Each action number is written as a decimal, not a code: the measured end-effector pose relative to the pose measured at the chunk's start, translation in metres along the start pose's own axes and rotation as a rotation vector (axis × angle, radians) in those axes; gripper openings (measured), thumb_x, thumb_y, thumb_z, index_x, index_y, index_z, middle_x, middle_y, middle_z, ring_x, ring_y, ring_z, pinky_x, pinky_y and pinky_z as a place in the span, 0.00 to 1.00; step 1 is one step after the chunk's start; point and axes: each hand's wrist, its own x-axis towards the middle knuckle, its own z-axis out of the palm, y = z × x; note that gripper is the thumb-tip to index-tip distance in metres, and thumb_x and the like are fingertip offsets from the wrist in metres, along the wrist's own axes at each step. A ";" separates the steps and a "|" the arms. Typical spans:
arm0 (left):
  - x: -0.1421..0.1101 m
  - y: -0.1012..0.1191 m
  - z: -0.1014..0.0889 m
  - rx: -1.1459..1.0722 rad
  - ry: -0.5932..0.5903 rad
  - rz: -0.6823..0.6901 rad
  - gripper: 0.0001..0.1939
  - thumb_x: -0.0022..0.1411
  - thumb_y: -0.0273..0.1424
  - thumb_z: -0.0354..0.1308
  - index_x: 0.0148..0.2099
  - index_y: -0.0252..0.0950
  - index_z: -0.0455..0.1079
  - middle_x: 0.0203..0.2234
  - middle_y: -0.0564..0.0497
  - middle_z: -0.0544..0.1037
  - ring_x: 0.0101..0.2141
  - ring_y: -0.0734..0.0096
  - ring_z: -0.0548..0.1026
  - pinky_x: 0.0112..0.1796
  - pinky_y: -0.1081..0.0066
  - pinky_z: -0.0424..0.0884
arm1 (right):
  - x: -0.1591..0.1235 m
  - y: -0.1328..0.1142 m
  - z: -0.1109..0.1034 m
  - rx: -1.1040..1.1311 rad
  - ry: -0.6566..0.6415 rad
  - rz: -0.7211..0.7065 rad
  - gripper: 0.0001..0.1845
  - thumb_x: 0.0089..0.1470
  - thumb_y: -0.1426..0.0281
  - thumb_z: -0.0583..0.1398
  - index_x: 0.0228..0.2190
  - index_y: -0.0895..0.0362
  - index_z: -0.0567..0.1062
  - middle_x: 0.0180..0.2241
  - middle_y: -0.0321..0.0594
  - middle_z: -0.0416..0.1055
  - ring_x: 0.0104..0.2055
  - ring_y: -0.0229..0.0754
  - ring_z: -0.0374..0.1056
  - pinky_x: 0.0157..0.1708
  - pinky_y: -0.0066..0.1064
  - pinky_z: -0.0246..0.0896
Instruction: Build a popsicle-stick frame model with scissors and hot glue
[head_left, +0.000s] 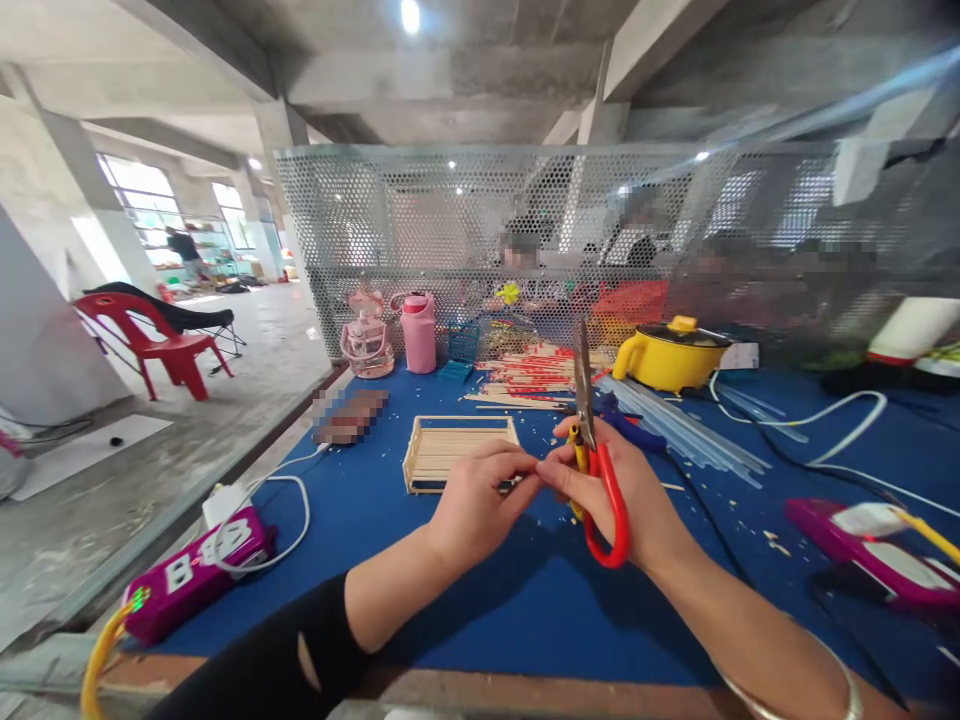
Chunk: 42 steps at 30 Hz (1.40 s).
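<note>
My left hand [480, 490] is pinched closed, its fingertips meeting those of my right hand [630, 490]; anything between them is too small to make out. Red-handled scissors [615, 510] hang in my right hand, blades pointing up and away. A yellow-handled tool [577, 455] shows beside the scissors, partly covered by the fingers; whether it is held I cannot tell. Just beyond my left hand lies a small tray-like frame of pale wooden sticks [439, 450], its near right corner hidden. Behind my right hand rests a dark blue glue gun [637, 430].
Loose wooden sticks [525, 372], many red-marked, lie at the back beside clear glue sticks [694, 435] and a yellow pot [675, 358]. A pink bottle [418, 335] stands by the mesh screen [420, 220]. Purple power strips [199, 570] with cables flank the blue tabletop.
</note>
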 end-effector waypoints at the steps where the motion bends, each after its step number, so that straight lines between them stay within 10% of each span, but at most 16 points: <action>1: -0.001 -0.004 -0.001 0.015 0.008 0.023 0.07 0.60 0.30 0.56 0.36 0.34 0.75 0.30 0.46 0.77 0.31 0.72 0.74 0.33 0.74 0.70 | 0.002 0.002 0.002 0.025 -0.024 0.019 0.24 0.42 0.59 0.66 0.37 0.54 0.63 0.23 0.31 0.70 0.22 0.36 0.66 0.24 0.28 0.63; 20: -0.006 -0.022 -0.003 0.091 -0.097 -0.140 0.09 0.62 0.27 0.52 0.40 0.35 0.74 0.32 0.46 0.78 0.33 0.70 0.75 0.36 0.73 0.71 | 0.028 0.034 0.010 0.085 -0.101 0.166 0.22 0.45 0.62 0.64 0.39 0.53 0.61 0.21 0.28 0.67 0.20 0.34 0.62 0.21 0.26 0.58; 27: 0.000 -0.019 -0.007 -0.266 0.095 -0.597 0.13 0.61 0.38 0.54 0.32 0.34 0.72 0.21 0.52 0.72 0.23 0.75 0.69 0.27 0.75 0.67 | 0.026 0.034 -0.004 -0.050 -0.166 0.055 0.23 0.45 0.63 0.65 0.43 0.52 0.64 0.24 0.29 0.63 0.24 0.34 0.58 0.25 0.26 0.57; 42: -0.006 -0.020 -0.007 -0.209 0.173 -0.306 0.07 0.60 0.31 0.57 0.35 0.36 0.75 0.31 0.50 0.80 0.33 0.71 0.76 0.36 0.74 0.71 | -0.003 0.039 0.000 -0.520 -0.229 -0.277 0.38 0.41 0.53 0.66 0.51 0.54 0.61 0.47 0.47 0.65 0.49 0.50 0.62 0.49 0.44 0.59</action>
